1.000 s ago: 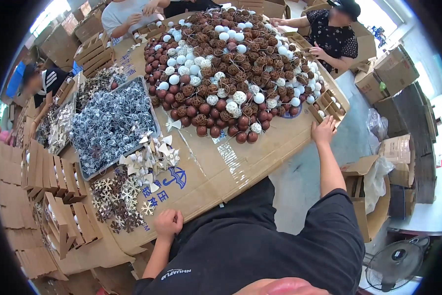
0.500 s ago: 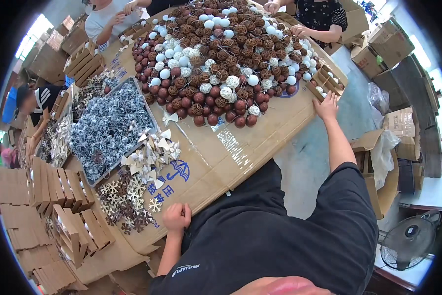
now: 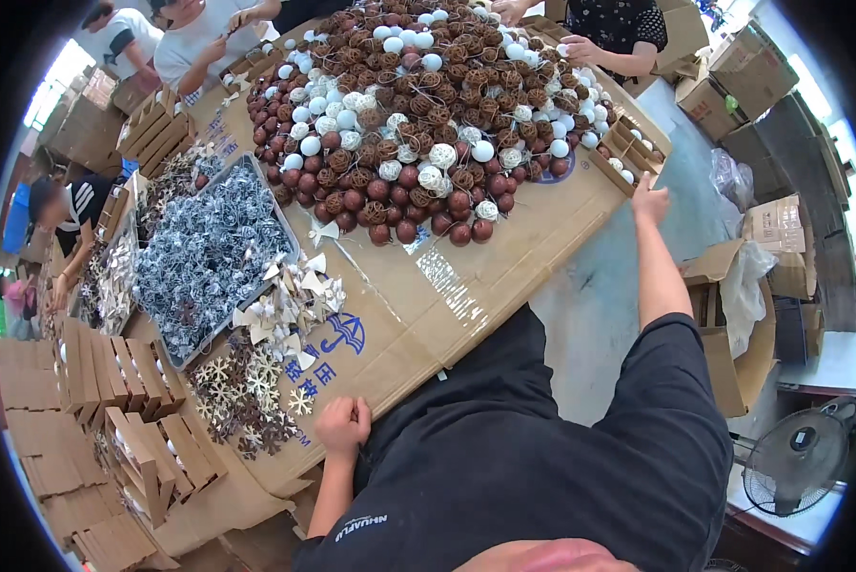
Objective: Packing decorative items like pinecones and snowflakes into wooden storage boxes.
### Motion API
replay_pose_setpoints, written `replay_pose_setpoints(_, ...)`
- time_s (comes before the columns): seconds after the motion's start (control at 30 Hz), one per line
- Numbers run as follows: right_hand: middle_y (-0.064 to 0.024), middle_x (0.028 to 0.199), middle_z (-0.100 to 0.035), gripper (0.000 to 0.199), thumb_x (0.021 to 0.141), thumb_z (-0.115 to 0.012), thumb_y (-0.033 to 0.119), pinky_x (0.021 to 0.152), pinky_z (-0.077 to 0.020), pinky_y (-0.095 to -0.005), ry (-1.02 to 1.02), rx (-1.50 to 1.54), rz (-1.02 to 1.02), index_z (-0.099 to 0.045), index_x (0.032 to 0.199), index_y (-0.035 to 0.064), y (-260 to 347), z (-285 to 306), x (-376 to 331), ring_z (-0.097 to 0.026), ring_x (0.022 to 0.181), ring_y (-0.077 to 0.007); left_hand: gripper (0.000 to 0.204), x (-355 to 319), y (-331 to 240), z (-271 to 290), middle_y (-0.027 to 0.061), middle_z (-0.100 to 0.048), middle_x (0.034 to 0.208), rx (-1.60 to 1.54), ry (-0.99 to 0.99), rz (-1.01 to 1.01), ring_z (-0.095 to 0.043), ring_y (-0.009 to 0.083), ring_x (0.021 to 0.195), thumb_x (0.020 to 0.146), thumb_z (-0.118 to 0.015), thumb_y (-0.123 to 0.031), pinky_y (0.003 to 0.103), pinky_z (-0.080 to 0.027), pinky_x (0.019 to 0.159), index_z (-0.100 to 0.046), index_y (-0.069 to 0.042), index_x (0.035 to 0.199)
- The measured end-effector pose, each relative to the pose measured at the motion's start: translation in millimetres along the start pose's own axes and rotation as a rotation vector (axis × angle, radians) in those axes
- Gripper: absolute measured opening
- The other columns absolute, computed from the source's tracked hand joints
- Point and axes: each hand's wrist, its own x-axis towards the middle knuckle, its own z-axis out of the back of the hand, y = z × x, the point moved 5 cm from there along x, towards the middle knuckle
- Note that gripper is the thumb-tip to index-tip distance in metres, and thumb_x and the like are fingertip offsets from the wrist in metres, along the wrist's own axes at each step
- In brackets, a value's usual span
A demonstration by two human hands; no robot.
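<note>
My right hand [image 3: 650, 202] is closed at the near corner of a divided cardboard box [image 3: 622, 164], which sits at the table's right edge with white and brown balls in its compartments. Down at the table's near edge, my left hand [image 3: 342, 426] rests in a loose fist, and nothing shows in it. Close to that hand lie wooden snowflakes [image 3: 247, 386] in pale and dark brown. A large heap of brown, white and woven balls [image 3: 428, 105] covers the far part of the cardboard-topped table [image 3: 399, 324].
A tray of frosted grey-blue pieces [image 3: 209, 253] stands left, beside pale wooden cutouts [image 3: 299, 300]. Divided boxes [image 3: 152, 458] are stacked at lower left. Co-workers stand around the far side and left. A fan [image 3: 796, 458] and an open carton [image 3: 733, 353] are at right.
My right hand has gone from spread fingers on the box's edge to a closed grip at its corner. The view has shifted slightly. My left hand stays put.
</note>
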Motion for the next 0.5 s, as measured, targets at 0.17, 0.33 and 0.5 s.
replay_pose_setpoints(0.17, -0.0045, 0.084, -0.066, 0.059, 0.092, -0.057, 0.070, 0.061, -0.0541, -0.0357, 0.650, 0.729, -0.774, -0.065, 0.108, 0.0131, -28, -41, -15, -0.064, 0.069, -0.0184, 0.034, -1, 1, 3, 0.0064, -0.046, 0.055, 0.006, -0.004, 0.003, -0.051, 0.0261, 0.050, 0.082, -0.070, -0.014, 0.038, -0.039, 0.047, -0.047, -0.010, 0.058)
replay_pose_setpoints(0.33, -0.0011, 0.073, -0.062, 0.049, 0.092, -0.064, 0.061, 0.052, -0.0505, -0.0296, 0.598, 0.751, -0.679, -0.064, 0.100, 0.0131, -38, -41, -16, -0.058, 0.056, -0.0148, 0.033, 3, -3, 4, 0.0062, -0.047, 0.055, -0.017, -0.001, 0.010, -0.051, 0.0258, 0.049, 0.082, -0.070, -0.014, 0.038, -0.039, 0.047, -0.048, -0.010, 0.059)
replay_pose_setpoints(0.5, -0.0019, 0.079, -0.066, 0.041, 0.094, -0.068, 0.051, 0.055, -0.0511, -0.0277, 0.617, 1.027, -0.708, -0.063, 0.106, 0.0122, -24, -35, -22, -0.063, 0.061, -0.0146, 0.033, -1, -1, 3, 0.0065, -0.047, 0.055, -0.005, 0.007, 0.028, -0.051, 0.0258, 0.050, 0.082, -0.070, -0.014, 0.038, -0.039, 0.047, -0.048, -0.010, 0.058)
